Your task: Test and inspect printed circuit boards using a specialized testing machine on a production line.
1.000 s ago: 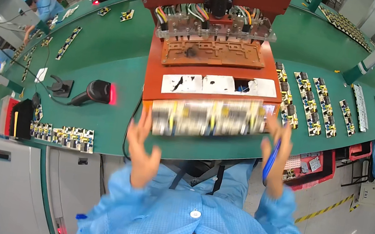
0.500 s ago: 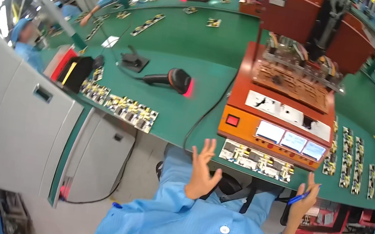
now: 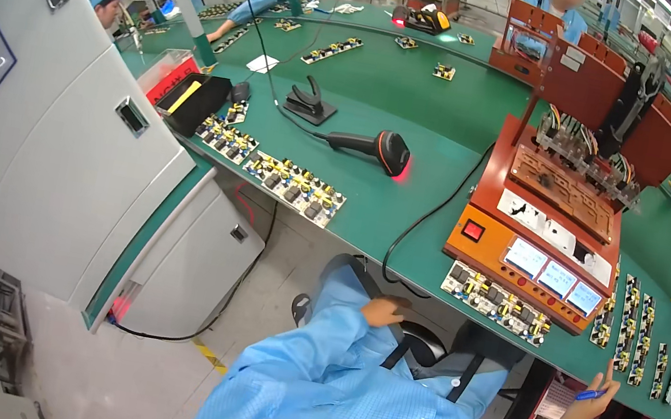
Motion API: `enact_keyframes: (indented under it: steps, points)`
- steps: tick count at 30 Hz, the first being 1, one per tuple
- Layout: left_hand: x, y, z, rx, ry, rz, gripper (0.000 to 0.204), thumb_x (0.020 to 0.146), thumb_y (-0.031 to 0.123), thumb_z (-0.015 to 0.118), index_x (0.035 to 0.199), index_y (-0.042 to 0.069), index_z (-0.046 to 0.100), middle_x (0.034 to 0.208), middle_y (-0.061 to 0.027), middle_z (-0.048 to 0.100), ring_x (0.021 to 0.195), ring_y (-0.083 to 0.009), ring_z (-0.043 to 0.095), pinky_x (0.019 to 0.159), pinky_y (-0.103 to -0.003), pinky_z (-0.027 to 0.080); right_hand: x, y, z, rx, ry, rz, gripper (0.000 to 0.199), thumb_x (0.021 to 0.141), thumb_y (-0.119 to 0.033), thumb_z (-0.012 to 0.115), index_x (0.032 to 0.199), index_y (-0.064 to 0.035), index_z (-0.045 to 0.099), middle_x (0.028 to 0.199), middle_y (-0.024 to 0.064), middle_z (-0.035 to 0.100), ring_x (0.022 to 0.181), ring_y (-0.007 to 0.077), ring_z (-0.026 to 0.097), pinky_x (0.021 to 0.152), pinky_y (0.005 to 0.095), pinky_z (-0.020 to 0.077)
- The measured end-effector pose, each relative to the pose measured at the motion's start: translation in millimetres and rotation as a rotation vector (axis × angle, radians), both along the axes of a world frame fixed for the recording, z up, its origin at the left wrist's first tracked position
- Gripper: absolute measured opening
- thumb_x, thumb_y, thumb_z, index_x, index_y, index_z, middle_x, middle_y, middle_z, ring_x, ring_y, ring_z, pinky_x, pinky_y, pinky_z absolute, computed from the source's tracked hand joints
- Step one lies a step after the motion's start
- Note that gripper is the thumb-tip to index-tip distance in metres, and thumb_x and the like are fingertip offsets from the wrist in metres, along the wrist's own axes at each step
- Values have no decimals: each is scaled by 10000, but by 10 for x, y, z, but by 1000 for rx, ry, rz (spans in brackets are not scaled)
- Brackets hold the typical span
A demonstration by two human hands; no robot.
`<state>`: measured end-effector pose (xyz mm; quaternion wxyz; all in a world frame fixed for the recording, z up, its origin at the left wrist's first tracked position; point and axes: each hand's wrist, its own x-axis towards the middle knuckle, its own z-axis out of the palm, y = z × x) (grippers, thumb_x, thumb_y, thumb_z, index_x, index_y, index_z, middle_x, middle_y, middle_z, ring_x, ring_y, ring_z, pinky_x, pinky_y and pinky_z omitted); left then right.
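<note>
Right hand (image 3: pixel 591 404): fingers clamped on blue pen (image 3: pixel 590 394). Left hand (image 3: pixel 383 311) off the table (image 3: pixel 370 216); finger closure cannot be told. Circuit-board strip (image 3: pixel 496 302) untouched at front edge. Judged: between grasps; gripping it calls for raising left hand.

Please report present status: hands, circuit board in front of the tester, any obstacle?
Left hand low, grip unclear. Right hand holds blue pen. Circuit board in front of orange tester; black cable to board's left.
</note>
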<state>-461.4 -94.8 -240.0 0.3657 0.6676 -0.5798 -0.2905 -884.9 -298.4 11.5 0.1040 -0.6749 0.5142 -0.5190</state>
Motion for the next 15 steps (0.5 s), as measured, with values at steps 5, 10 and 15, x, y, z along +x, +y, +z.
enact_keyframes:
  steps: [5,10,15]
  points:
    - [601,2,-221,448,-274,334,527,834,442,579,1167,35,604,1262,-210,542,1152,-382,519,938,-458,428,191,23,195,38,-22,40,319,952,-109,526,803,-54,249,1280,152,584,815,149,426,822,244,392]
    - [782,206,642,826,-563,228,438,894,305,539,1204,-2,570,1223,-203,572,1115,-349,548,964,-410,422,40,19,-96,19,-21,39,324,953,-105,520,795,-65,240,1293,152,576,752,126,399,734,227,382]
    - [982,252,794,944,-590,347,402,913,252,528,1212,-14,561,1209,-196,584,1100,-331,559,966,-394,423,-173,-251,-435,32,-98,127,334,964,-106,505,773,-79,231,1290,201,562,855,138,486,879,253,394]
